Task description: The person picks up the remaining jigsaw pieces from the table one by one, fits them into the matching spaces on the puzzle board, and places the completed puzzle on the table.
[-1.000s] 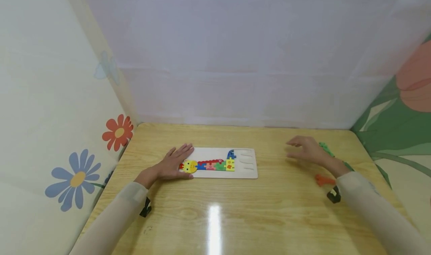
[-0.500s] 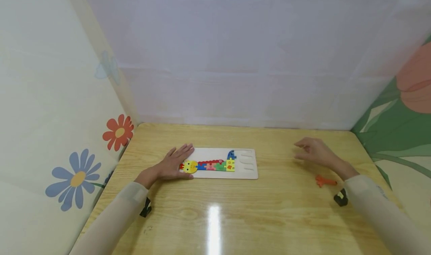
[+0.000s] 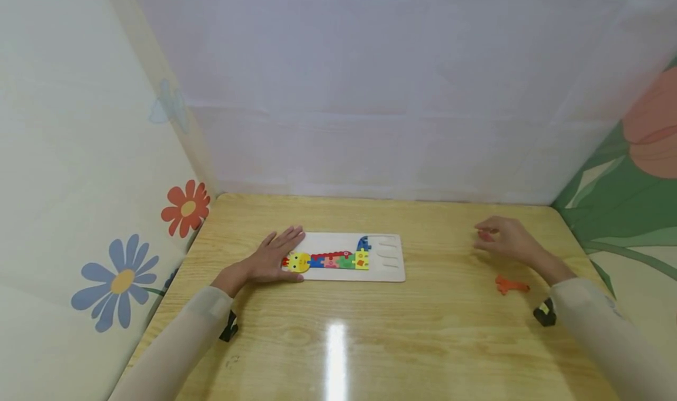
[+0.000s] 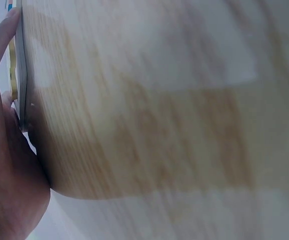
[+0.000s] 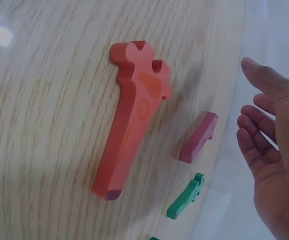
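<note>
Giraffe puzzle board [image 3: 328,240] lies flat left of centre on the bench [image 3: 396,342], its yellow giraffe head [image 3: 298,262] to the left and the pale leg-shaped recesses [image 3: 388,255] at its right end. I see pieces in blue, pink, green and yellow forming the neck and body. From my remote head view, the left hand [image 3: 272,259] rests spread on the board's left end, thumb along the near edge. The right hand [image 3: 505,241] hovers at the right side of the bench, well apart from the board, thumb away from loosely curved fingers and holding nothing (I get that from its wrist view; a small reddish patch shows between the fingers from above). Just nearer than this hand lies an orange leg piece [image 3: 512,284], notched end to the left. Past it, the wrist view shows me a magenta piece [image 5: 199,137] and a green piece [image 5: 186,196].
</note>
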`<state>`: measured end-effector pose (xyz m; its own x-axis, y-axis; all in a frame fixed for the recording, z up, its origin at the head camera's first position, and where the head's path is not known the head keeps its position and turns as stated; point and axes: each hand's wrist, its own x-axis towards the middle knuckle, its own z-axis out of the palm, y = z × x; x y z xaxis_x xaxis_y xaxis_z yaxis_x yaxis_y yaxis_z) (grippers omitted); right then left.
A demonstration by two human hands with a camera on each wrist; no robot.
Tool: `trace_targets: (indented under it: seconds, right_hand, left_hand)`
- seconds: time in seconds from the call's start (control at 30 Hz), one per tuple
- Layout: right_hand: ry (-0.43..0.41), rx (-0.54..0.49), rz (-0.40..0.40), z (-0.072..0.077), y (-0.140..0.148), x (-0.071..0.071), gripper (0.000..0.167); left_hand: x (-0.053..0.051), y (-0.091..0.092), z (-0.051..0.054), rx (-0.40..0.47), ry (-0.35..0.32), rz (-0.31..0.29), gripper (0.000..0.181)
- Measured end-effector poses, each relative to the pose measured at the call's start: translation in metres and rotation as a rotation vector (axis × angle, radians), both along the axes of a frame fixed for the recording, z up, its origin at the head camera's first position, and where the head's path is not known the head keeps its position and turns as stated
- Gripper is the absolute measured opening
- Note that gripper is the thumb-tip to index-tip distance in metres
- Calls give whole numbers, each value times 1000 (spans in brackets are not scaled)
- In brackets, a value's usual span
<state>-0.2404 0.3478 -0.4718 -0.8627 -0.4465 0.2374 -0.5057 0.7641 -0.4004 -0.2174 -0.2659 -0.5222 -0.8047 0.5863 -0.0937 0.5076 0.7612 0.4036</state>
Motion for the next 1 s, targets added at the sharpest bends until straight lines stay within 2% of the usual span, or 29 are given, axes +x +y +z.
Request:
trace_targets:
  seconds: [0.13,0.7,1.0]
  right_hand:
    - [15,7,-10,-3,5,-1,40]
    - [-67,24,-96,-8,16,1,42]
    - [-54,35,-104,-15,23,0,43]
  left_hand:
    - [1,0,0,-1,-3,9,114]
    - [1,0,1,-8,-4,-6,113]
    - [1,0,1,3,-10,-10,112]
